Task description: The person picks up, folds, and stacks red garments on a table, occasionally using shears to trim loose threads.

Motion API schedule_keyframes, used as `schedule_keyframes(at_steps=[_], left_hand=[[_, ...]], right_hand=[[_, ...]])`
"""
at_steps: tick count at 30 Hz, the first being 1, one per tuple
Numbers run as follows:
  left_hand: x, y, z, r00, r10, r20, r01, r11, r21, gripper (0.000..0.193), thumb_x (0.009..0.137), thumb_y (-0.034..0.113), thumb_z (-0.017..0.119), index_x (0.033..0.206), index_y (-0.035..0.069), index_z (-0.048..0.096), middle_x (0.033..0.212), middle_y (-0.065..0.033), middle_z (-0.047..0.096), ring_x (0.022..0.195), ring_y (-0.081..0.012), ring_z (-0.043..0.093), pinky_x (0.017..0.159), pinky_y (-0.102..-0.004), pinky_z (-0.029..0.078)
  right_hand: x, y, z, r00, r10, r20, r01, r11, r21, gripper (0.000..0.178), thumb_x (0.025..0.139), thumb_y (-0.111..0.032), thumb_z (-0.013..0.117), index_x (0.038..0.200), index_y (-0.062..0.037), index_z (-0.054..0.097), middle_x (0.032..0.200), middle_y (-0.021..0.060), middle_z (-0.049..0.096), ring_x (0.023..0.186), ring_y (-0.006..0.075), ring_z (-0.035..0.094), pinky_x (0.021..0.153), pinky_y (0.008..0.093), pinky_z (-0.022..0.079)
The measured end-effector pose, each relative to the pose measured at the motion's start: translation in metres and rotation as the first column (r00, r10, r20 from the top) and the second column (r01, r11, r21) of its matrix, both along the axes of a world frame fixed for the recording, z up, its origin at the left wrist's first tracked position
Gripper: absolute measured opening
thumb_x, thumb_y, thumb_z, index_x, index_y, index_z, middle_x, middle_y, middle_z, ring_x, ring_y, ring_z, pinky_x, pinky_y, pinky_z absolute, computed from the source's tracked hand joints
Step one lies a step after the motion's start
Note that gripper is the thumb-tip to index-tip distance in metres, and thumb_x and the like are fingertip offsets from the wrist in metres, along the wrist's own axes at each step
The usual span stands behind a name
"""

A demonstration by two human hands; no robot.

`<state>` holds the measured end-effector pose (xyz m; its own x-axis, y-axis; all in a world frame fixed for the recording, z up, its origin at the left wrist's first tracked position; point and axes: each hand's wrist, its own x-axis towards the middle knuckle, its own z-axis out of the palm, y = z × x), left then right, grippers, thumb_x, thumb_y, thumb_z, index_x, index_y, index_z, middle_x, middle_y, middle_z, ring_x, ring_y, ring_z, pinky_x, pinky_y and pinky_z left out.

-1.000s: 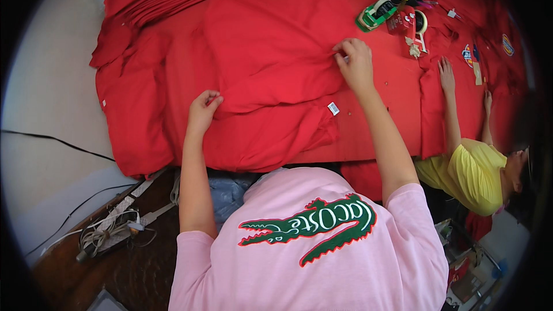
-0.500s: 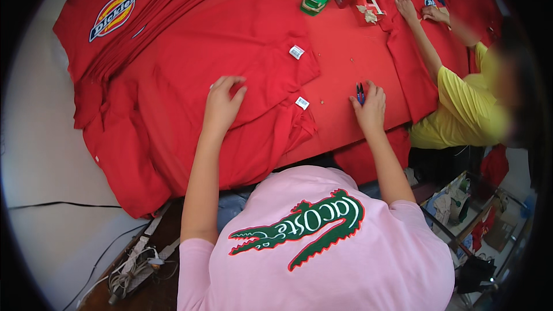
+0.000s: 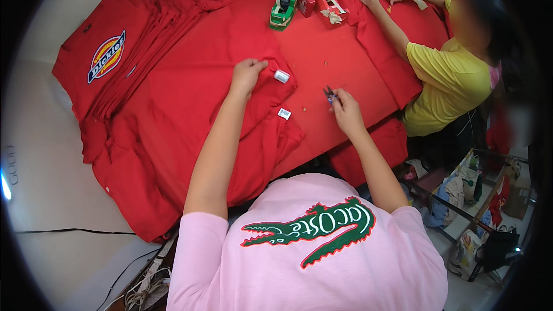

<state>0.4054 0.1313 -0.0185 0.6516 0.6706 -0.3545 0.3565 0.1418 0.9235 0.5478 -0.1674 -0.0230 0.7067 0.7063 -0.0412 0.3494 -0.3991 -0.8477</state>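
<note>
My left hand (image 3: 247, 76) is closed in a pinch on the cloth of a red shirt (image 3: 201, 92) lying spread in front of me, beside a white tag (image 3: 281, 76). In my right hand (image 3: 347, 110) is a pair of thread snips (image 3: 329, 94) with dark blades and blue handles, its tips pointing up and left above the red tabletop (image 3: 322, 40). A second white tag (image 3: 284, 114) lies on red cloth nearer to me, between my two hands.
Green (image 3: 282, 10) and red (image 3: 332, 7) tape dispensers stand at the far side. Piled red shirts (image 3: 115, 52) with an oval emblem lie left. At right a co-worker in a yellow shirt (image 3: 455, 80) handles red cloth. A glass-topped rack (image 3: 466, 196) stands lower right; cables (image 3: 144, 294) lie lower left.
My left hand has moved right toward the upper tag and closed on the cloth. My right hand has shifted a little left with the snips. The view has moved too.
</note>
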Motion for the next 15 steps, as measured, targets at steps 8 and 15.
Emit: schedule_keyframes(at_steps=[8, 15], left_hand=[[-0.113, -0.118, 0.119, 0.901, 0.311, 0.303, -0.028, 0.738, -0.674, 0.014, 0.099, 0.018, 0.069, 0.088, 0.01, 0.068, 0.097, -0.0041, 0.074, 0.093, -0.0146, 0.07, 0.091, -0.0353, 0.056], [-0.153, -0.15, 0.124, 0.792, 0.461, 0.401, -0.149, 0.782, -0.605, 0.012, 0.1, 0.019, 0.069, 0.094, 0.01, 0.072, 0.094, -0.0017, 0.073, 0.09, -0.0129, 0.068, 0.09, -0.0328, 0.054]], right_hand=[[-0.082, 0.018, 0.107, 0.778, 0.276, -0.565, -0.14, 0.952, 0.272, 0.016, 0.103, -0.018, 0.065, 0.111, -0.0033, 0.065, 0.08, -0.0048, 0.056, 0.071, 0.0023, 0.047, 0.062, 0.0207, 0.04], [-0.106, 0.046, 0.141, 0.762, 0.473, -0.442, -0.391, 0.881, 0.267, 0.02, 0.098, -0.02, 0.073, 0.103, -0.0022, 0.068, 0.075, -0.0063, 0.053, 0.07, 0.002, 0.044, 0.06, 0.0229, 0.036]])
